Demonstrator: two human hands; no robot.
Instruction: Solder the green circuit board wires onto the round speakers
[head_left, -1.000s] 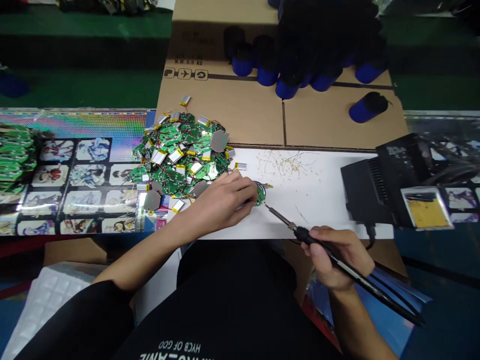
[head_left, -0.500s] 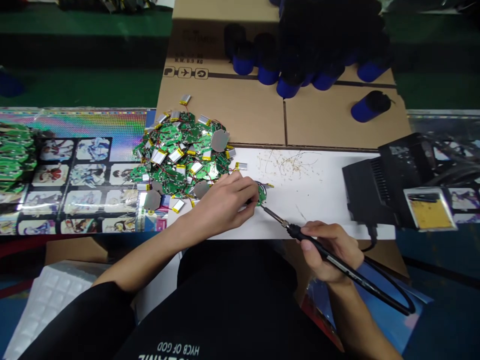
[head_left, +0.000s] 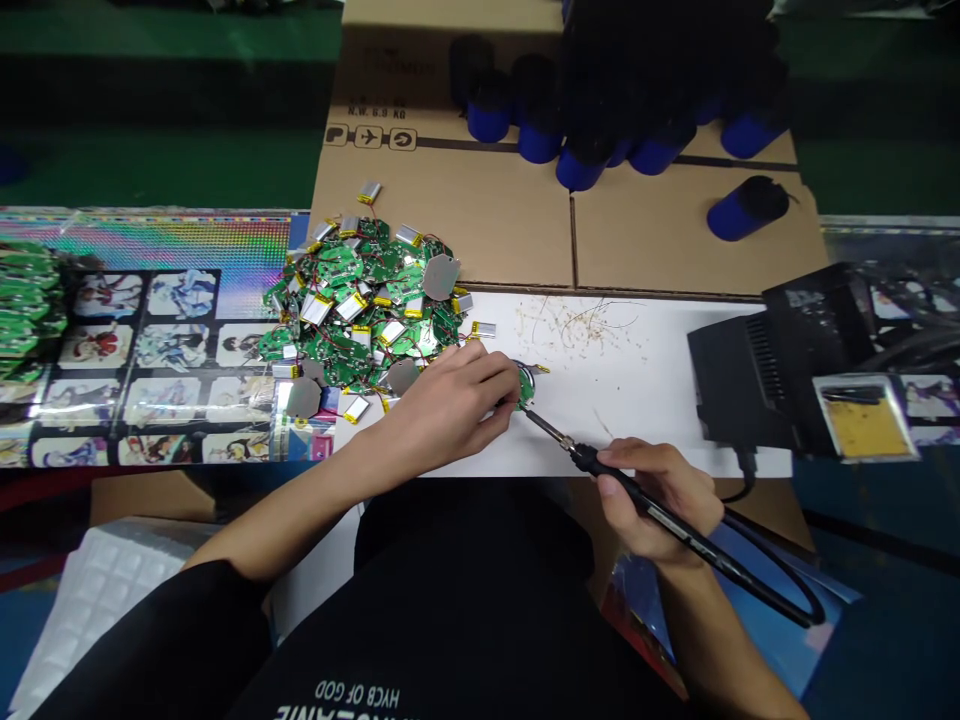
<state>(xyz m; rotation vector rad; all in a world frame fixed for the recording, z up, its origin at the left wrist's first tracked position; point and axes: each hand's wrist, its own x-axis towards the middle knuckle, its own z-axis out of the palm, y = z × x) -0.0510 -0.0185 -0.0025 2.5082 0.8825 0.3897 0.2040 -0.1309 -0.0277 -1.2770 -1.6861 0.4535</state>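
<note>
My right hand (head_left: pixel 660 497) grips a black soldering iron (head_left: pixel 637 490) like a pen, its metal tip pointing up and left. That tip meets the lower edge of a green circuit board (head_left: pixel 527 388). My left hand (head_left: pixel 472 395) is closed over the board's left side, fingers bent down onto it and hiding most of it. Whether a wire or other small part is also pinched there, I cannot make out. Just left of my left hand lies a heap of green circuit boards (head_left: pixel 337 350) with silver and yellow battery cells (head_left: pixel 351 306) wired to them.
On the right stands a black soldering station (head_left: pixel 739 380) with a yellow sponge tray (head_left: pixel 862 425). Wire scraps (head_left: pixel 577 325) litter the white board. Behind, blue and black cylinders (head_left: pixel 746 208) rest on cardboard (head_left: pixel 450 220). More boards (head_left: pixel 30 310) are stacked at far left on printed sheets (head_left: pixel 172 350).
Both hands stay almost where they were, with the iron's tip still at the board's edge. The view has shifted very slightly.
</note>
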